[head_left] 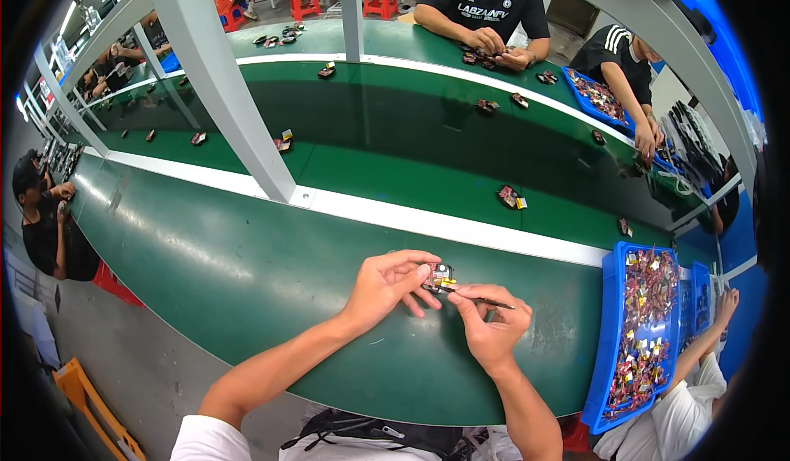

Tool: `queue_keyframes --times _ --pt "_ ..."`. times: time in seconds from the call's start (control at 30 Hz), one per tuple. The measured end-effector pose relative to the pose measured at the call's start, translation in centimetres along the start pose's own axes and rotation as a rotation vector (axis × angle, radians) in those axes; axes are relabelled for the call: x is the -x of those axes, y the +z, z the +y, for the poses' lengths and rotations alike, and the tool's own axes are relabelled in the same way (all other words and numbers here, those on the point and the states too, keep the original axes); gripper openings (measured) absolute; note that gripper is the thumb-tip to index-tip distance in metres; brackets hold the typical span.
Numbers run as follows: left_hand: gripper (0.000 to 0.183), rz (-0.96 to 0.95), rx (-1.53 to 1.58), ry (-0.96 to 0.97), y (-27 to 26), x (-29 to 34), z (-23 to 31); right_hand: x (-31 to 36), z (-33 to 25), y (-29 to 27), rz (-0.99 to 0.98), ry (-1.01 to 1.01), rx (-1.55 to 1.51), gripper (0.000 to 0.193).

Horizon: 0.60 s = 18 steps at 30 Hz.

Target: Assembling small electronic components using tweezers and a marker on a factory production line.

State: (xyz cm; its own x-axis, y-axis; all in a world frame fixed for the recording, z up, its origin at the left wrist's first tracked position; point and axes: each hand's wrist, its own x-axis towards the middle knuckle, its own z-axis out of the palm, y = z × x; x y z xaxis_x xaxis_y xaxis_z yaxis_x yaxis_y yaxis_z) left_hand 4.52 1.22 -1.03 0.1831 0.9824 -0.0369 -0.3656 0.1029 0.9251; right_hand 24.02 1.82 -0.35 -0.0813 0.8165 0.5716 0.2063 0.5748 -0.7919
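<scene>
While between left fingers (403, 258) in close pinch, electronic part (441, 277) beside right fingers (470, 316), snug around black tool (497, 303).

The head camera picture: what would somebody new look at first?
Probably the big blue tray heaped with small parts, at the right of the green table. Next, near the middle, the left hand holding a small gadget and the right hand holding a thin dark stick.
</scene>
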Motion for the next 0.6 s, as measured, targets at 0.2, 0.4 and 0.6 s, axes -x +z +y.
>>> queue_keyframes --times 0.2,0.4,0.6 --pt "0.03 -0.003 -0.012 -0.001 -0.02 0.05 0.02 -0.06 -0.15 0.04 0.008 0.017 -0.014 0.01" --pt "0.03 0.0 -0.004 0.016 0.05 0.09 -0.23 -0.01 -0.17 -0.04 -0.004 0.014 0.006 0.011" --pt "0.029 0.012 0.008 0.017 -0.04 0.21 -0.15 0.1 -0.28 0.37 0.0 0.005 0.008 0.011"
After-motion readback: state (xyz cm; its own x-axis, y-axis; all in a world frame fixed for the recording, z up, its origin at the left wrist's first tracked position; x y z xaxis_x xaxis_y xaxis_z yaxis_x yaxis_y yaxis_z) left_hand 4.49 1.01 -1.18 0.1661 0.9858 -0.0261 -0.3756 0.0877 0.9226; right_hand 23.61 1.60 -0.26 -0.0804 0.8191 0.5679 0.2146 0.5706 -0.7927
